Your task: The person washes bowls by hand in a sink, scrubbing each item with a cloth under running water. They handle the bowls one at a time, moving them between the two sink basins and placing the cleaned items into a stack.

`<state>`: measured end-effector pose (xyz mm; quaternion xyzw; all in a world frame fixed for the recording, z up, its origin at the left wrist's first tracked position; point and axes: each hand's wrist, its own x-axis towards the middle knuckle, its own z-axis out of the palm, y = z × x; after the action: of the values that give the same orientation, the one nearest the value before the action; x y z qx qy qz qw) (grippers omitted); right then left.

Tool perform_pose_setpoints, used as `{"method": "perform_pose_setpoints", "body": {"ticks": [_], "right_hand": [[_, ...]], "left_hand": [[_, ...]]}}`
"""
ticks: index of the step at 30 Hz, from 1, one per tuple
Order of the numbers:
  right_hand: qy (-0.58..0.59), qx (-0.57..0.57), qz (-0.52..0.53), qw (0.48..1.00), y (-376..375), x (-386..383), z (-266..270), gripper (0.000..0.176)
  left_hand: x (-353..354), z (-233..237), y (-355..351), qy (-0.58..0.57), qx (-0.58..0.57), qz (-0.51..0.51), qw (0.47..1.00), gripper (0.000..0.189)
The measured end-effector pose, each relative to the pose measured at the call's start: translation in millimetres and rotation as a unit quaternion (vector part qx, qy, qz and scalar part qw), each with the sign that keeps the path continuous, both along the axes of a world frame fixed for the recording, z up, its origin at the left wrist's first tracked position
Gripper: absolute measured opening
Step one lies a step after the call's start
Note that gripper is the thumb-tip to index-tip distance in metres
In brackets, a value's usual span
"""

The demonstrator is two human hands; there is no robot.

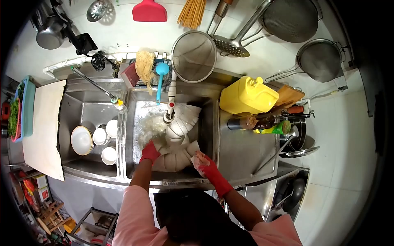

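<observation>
Both hands wear red rubber gloves over the middle basin of a steel sink [214,135]. My left hand [150,152] is closed at the left end of the nearer row of nested white bowls [172,162], with fingers partly hidden around a bowl's edge. My right hand [207,167] grips a soapy, pinkish-white scrubbing cloth [200,161] against the right end of that row. Behind it, another curved stack of white bowls [183,121] lies on its side under the tap [169,115]. Foamy water [148,123] covers the basin's left part.
Several white bowls [82,140] stand in the left basin under a second tap [98,86]. A yellow jug [248,96] and bottles [242,122] occupy the right counter. A blue ladle [162,71] and a mesh strainer [194,56] hang behind the sink.
</observation>
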<state>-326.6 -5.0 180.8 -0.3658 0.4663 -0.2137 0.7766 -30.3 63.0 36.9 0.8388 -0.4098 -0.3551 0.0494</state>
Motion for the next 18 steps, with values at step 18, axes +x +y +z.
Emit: {"method": "perform_pose_setpoints", "body": {"ticks": [18], "right_hand": [[0.049, -0.203, 0.029, 0.977, 8, 57, -31, 0.056]], "left_hand": [[46, 98, -18, -0.231, -0.15, 0.045, 0.96, 0.058]]}}
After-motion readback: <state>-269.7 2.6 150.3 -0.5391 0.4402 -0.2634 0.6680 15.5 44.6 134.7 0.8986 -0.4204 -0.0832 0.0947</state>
